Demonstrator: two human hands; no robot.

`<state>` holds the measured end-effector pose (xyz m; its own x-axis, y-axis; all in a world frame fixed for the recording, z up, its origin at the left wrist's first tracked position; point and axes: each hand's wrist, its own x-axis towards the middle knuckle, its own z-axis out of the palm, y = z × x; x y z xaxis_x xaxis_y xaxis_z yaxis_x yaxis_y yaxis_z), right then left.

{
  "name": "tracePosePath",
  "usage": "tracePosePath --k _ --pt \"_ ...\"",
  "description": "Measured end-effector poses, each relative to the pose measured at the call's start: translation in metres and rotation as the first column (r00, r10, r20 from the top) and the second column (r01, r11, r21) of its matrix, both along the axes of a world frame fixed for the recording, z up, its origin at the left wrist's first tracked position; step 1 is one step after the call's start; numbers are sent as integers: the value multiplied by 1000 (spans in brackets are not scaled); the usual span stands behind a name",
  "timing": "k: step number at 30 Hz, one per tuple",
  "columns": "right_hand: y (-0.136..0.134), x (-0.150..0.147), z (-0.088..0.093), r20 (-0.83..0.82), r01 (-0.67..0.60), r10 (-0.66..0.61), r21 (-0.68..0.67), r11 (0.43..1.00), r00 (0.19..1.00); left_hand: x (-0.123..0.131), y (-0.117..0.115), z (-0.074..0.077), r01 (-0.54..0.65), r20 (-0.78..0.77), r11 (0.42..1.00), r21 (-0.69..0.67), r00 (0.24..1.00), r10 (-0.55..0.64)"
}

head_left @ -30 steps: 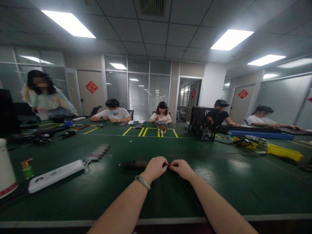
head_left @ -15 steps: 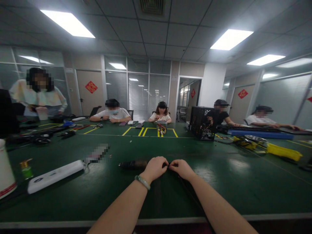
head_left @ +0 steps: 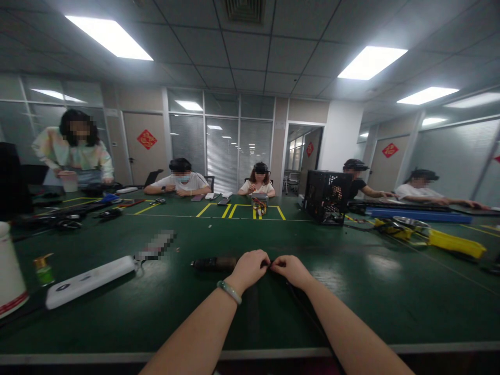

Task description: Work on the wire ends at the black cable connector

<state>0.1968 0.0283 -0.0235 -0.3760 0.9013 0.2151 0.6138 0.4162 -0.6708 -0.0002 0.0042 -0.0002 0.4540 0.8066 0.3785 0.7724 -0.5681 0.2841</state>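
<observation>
Left hand (head_left: 250,268) and right hand (head_left: 291,271) pinched fingertip to fingertip on a black cable (head_left: 299,304)

Both are closed on its end above the green table (head_left: 371,302) and have not moved in the last second — the grip holds. A dark cylinder (head_left: 213,263) lies just left; only the standing person (head_left: 78,153) has shifted.

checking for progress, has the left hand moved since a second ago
No. The left hand stays beside the dark tube on the green table, fingertips meeting the right hand.
</observation>
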Motion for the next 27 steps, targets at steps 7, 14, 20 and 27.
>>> tracePosePath --k 7,14,20,27 --pt "-1 0 1 -3 -7 7 5 1000 1000 2 -3 1 -3 15 1000 21 1000 3" --pt "1 1 -1 2 0 0 -9 1000 1000 2 -2 2 1 3 1000 24 1000 -1" --pt "-1 1 1 -2 0 0 -26 1000 1000 2 0 1 -12 17 1000 13 1000 12" --pt "-3 0 3 -2 -11 10 -13 1000 1000 2 -3 5 -19 0 1000 -16 1000 19"
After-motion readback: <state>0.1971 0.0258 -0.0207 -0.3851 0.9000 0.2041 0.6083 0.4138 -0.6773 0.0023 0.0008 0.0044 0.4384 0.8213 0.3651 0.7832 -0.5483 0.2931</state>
